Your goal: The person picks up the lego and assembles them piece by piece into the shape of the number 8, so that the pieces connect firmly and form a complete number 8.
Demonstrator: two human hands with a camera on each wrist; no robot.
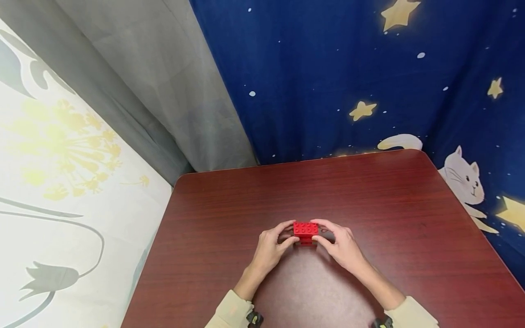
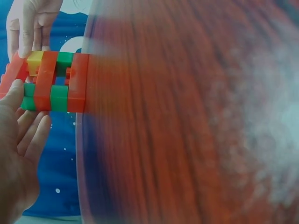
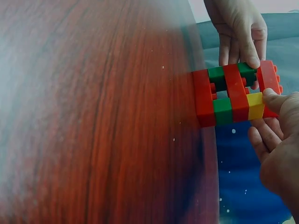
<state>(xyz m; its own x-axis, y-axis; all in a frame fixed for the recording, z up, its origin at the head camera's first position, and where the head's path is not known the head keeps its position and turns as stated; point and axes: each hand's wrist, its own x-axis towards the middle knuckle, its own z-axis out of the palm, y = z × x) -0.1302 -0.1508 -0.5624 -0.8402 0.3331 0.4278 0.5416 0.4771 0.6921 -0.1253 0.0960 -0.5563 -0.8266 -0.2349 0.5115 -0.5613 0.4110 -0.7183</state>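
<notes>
A small tower of toy building bricks stands on the table, with red bricks in three layers. The top red brick (image 1: 305, 230) shows its studs in the head view. Between the layers sit small end bricks: green bricks (image 2: 59, 98) and one yellow brick (image 3: 255, 106). My left hand (image 1: 268, 248) pinches the left end of the top red brick, thumb in front and fingers behind. At the other end my right hand (image 1: 345, 248) grips the same way. Whether the top brick is seated fully on the bricks below, I cannot tell.
The tower rests on a dark red-brown wooden table (image 1: 229, 205). A blue star-patterned curtain (image 1: 311, 82) hangs behind it, with a grey curtain (image 1: 172, 82) beside that. Pale patterned cloth (image 1: 74, 237) hangs along the left side.
</notes>
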